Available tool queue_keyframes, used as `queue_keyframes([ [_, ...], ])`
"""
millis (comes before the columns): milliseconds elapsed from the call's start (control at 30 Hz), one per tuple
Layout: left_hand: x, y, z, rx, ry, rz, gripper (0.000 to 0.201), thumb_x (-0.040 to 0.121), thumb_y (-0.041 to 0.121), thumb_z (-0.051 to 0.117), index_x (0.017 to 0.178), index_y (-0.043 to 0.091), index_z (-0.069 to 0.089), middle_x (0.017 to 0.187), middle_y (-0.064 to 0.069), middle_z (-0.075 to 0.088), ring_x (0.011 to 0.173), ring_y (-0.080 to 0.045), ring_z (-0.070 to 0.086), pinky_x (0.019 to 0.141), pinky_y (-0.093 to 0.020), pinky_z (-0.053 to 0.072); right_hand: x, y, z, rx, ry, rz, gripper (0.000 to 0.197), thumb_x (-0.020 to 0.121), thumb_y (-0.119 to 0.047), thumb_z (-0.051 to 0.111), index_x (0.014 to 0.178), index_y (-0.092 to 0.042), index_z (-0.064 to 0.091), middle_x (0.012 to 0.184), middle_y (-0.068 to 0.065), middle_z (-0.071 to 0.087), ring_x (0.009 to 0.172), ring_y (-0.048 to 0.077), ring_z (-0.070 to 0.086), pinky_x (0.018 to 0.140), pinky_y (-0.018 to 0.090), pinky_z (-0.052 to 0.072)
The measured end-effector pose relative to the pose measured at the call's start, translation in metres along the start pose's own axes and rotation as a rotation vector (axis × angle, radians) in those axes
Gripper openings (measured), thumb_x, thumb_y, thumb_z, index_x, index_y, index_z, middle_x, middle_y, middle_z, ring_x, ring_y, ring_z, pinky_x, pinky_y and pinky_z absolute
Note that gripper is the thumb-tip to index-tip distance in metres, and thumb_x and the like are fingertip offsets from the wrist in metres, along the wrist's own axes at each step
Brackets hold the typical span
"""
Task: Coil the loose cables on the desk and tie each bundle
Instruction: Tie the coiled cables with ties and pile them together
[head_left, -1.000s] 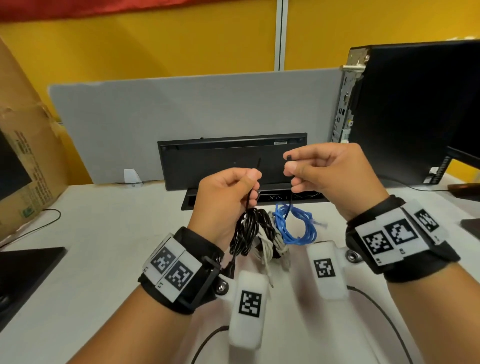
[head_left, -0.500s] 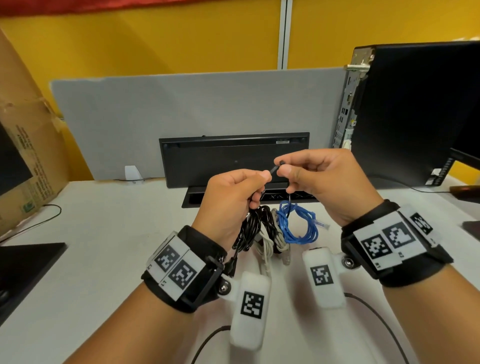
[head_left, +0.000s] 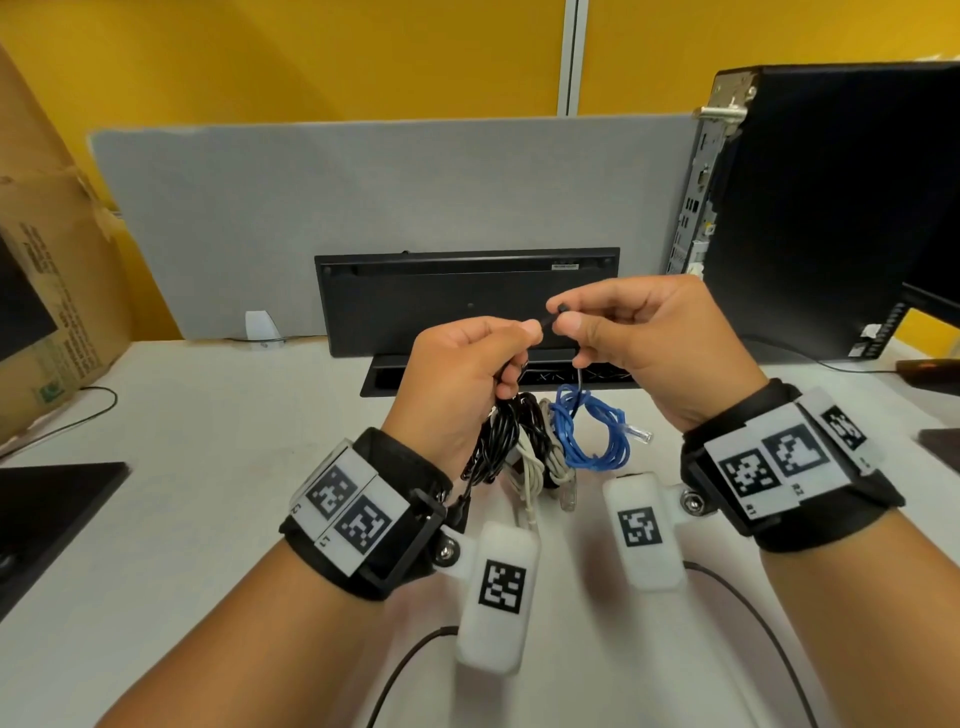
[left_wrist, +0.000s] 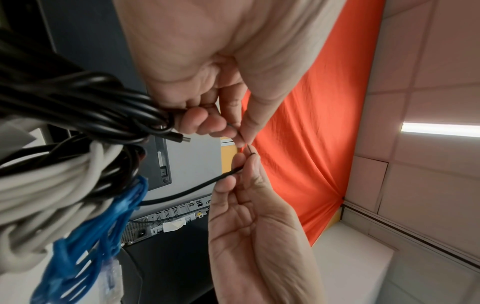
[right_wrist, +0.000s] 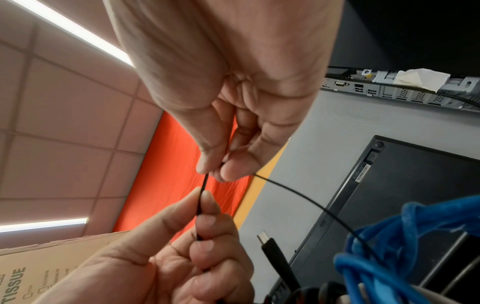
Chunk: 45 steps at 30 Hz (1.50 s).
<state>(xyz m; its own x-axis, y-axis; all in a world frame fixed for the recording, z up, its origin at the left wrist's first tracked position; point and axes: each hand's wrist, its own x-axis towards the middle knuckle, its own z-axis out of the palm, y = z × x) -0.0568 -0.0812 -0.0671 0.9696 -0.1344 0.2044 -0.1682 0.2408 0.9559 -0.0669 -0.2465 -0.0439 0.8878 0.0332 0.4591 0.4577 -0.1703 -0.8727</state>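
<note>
Both hands are raised over the white desk (head_left: 208, 467), meeting at a thin black tie (head_left: 548, 318). My left hand (head_left: 524, 332) pinches one end between thumb and forefinger. My right hand (head_left: 566, 317) pinches the other end, fingertips almost touching the left's. Below them are a black cable coil (head_left: 498, 436), a white cable coil (head_left: 535, 467) and a blue cable coil (head_left: 587, 436). The tie (left_wrist: 182, 193) runs from the right hand down into the blue coil (left_wrist: 103, 226). The black coil (left_wrist: 91, 107) reaches up under the left hand's curled lower fingers. A black plug (right_wrist: 270, 246) sticks out.
A black keyboard (head_left: 467, 296) stands on edge against the grey partition (head_left: 363, 197) behind the hands. A black computer tower (head_left: 831, 208) stands at the right, a cardboard box (head_left: 52, 286) at the left. A dark flat object (head_left: 52, 509) lies at the desk's left edge.
The two ends of the tie were held apart and upright. The hands have come together, and the ends now meet between the fingertips. The coils below have barely shifted.
</note>
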Motion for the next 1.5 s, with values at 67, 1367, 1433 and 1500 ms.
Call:
queue_keyframes([
  [67, 0.0, 0.0, 0.0, -0.001, -0.001, -0.004, 0.013, 0.088, 0.008, 0.067, 0.076, 0.009, 0.072, 0.066, -0.003, 0.054, 0.059, -0.01, 0.046, 0.055, -0.023, 0.037, 0.0, 0.0, 0.0, 0.0, -0.005, 0.0, 0.017, 0.08, -0.003, 0.073, 0.091, -0.016, 0.076, 0.078, 0.002, 0.075, 0.057, 0.012, 0.064, 0.061, 0.022, 0.057],
  [1367, -0.004, -0.004, -0.002, 0.246, 0.009, 0.307, 0.013, 0.085, 0.01, 0.07, 0.095, 0.014, 0.077, 0.076, -0.016, 0.07, 0.06, -0.014, 0.05, 0.06, -0.027, 0.047, -0.001, -0.008, 0.014, -0.194, -0.02, 0.176, 0.02, 0.09, -0.016, 0.058, 0.078, -0.004, 0.067, 0.064, 0.006, 0.055, 0.053, 0.017, 0.055, 0.064, 0.039, 0.055],
  [1433, -0.003, -0.004, -0.002, 0.25, 0.014, 0.309, 0.012, 0.085, 0.01, 0.071, 0.096, 0.012, 0.077, 0.077, -0.017, 0.07, 0.061, -0.014, 0.05, 0.06, -0.026, 0.047, -0.001, -0.009, 0.015, -0.256, -0.047, 0.188, 0.026, 0.091, -0.022, 0.055, 0.068, -0.012, 0.063, 0.056, 0.002, 0.05, 0.046, 0.014, 0.047, 0.056, 0.036, 0.045],
  [1500, -0.003, -0.005, -0.003, 0.26, 0.013, 0.31, 0.012, 0.085, 0.011, 0.071, 0.095, 0.011, 0.077, 0.076, -0.014, 0.071, 0.061, -0.013, 0.051, 0.061, -0.025, 0.048, -0.002, -0.009, 0.015, -0.245, -0.062, 0.215, 0.031, 0.091, -0.028, 0.054, 0.062, -0.017, 0.059, 0.05, -0.004, 0.043, 0.044, 0.01, 0.038, 0.05, 0.028, 0.035],
])
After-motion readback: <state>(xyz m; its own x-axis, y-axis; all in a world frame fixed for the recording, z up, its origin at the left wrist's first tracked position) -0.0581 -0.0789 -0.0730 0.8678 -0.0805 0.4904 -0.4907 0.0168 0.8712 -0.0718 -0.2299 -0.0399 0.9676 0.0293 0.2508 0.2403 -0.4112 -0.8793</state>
